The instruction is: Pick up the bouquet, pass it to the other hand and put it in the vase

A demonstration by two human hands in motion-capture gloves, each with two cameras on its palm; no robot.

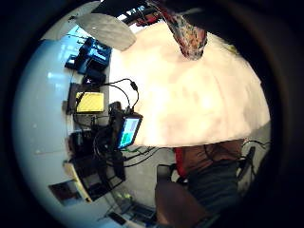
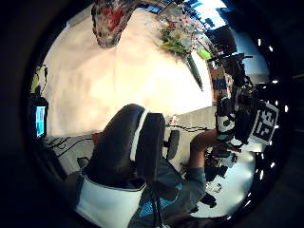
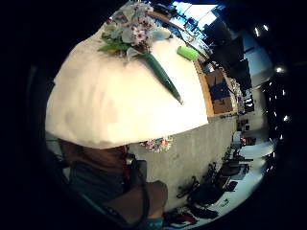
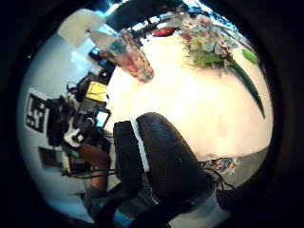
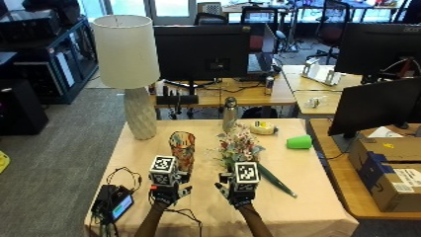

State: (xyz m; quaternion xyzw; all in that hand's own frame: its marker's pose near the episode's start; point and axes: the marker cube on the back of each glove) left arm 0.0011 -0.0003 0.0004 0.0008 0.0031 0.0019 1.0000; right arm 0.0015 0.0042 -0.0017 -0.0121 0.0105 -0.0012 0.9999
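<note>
Lying near the table [image 5: 309,207] edge — bouquet [image 5: 244,148] beside vase [image 5: 182,148]

No words, labels, brand names or numbers can be read in any view.

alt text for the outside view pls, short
A person's two black-gloved hands, left hand and right hand, hover over a beige-clothed table, neither holding anything. Ahead of them stand a tall multicoloured glass vase and, lying beside it, a white-and-pink flower bouquet with a green wrapped stem.
</note>
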